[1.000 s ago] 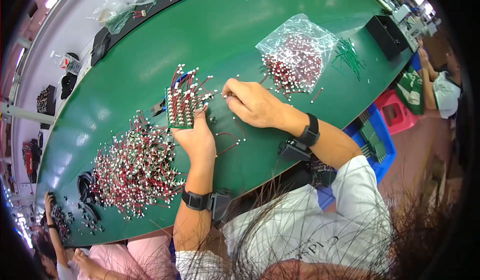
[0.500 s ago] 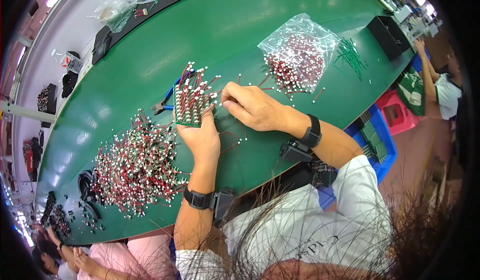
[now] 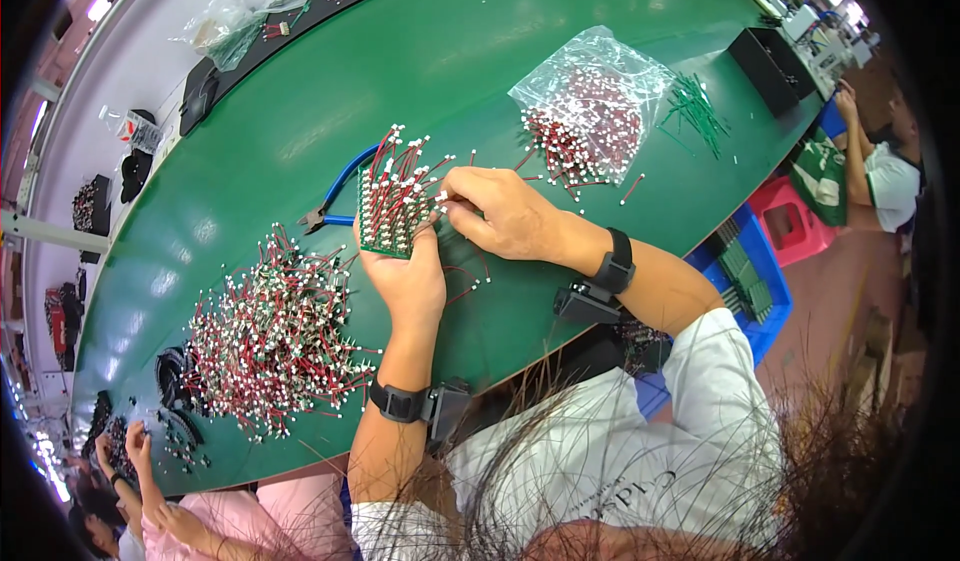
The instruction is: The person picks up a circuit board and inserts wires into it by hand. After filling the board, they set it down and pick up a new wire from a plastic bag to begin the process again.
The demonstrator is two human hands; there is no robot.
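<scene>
My left hand [image 3: 408,279] is closed around the lower edge of a green circuit board panel [image 3: 385,239], tilted up above the table. Rows of small parts cover the panel, and red wires with white connectors stick up from it. At the panel's right edge, the fingers of my right hand [image 3: 510,216] pinch a small white wire connector [image 3: 441,199]; its wire is mostly hidden. Behind the panel lies a pair of blue-handled cutters [image 3: 316,219], partly covered. Several loose red wires [image 3: 462,283] with white ends lie beside my hands.
A big pile of red-wired small boards [image 3: 280,346] sits at left. Farther right, a clear plastic bag [image 3: 595,101] holds red wires, next to green strips [image 3: 698,116] and a black bin [image 3: 768,69]. A blue crate [image 3: 778,306] and pink stool [image 3: 790,223] stand off the table. Co-workers sit at both sides.
The panel in my left hand has shifted slightly right and turned, meeting my right fingertips. At lower left, a co-worker's hand has risen toward the black parts.
</scene>
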